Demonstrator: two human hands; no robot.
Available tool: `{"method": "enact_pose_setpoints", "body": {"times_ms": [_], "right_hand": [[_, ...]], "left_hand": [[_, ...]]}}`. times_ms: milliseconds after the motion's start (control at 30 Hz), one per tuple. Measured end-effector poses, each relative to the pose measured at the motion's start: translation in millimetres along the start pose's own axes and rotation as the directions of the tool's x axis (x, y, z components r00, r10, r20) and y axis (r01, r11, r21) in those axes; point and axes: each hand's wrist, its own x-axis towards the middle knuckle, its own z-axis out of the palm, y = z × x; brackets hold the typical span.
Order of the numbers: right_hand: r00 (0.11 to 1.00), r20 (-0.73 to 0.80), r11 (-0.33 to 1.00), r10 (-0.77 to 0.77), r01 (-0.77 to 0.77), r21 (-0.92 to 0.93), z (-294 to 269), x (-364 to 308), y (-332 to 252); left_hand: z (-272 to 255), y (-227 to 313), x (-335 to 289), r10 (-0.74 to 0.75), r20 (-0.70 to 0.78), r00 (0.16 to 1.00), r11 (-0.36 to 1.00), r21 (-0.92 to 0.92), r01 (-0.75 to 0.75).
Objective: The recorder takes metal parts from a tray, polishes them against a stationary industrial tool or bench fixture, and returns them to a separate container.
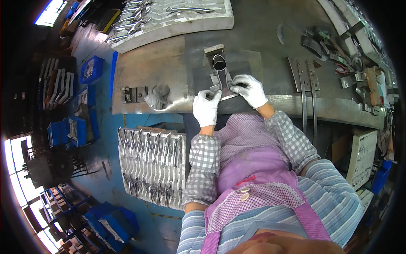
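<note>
In front of me on the metal bench stands a shiny metal part with a round open ring at its far end and a narrowing stem toward me. It sits against a small steel block fixture, which it partly hides. My left hand, in a white glove, pinches the near end of the stem from the left. From the right, my right hand, also gloved in white, has its fingers bent round the stem's near end. The fingertips' exact contact is partly hidden.
A grey rag and a steel clamp block lie left on the bench. Racks of metal parts stand at the back and by my left side. Long metal strips overhang the edge at right, near loose tools.
</note>
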Motion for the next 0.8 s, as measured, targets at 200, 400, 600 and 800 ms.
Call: {"method": "enact_pose_setpoints", "body": {"times_ms": [200, 400, 600, 800], "right_hand": [[0.926, 0.149, 0.907, 0.348, -0.372, 0.197, 23.2, 5.5, -48.7], [0.931, 0.363, 0.984, 0.035, 0.032, -0.178, 88.2, -38.5, -90.4], [0.405, 0.893, 0.969, -0.195, 0.218, 0.113, 140.8, -93.7, -125.4], [0.407, 0.913, 0.952, -0.031, 0.289, -0.096, 150.7, -79.8, -118.5]], "left_hand": [[-30.7, -6.5, -18.1, 0.006, -0.016, 1.000, 0.981, 0.196, -0.003], [-70.5, -8.1, -74.4, -0.052, -0.328, 0.943, 0.924, -0.374, -0.079], [-194.6, -191.1, -246.6, -0.579, -0.302, 0.757, 0.801, -0.385, 0.459], [-306.8, -367.8, -450.2, -0.744, -0.373, 0.554, 0.311, 0.541, 0.781]]}}
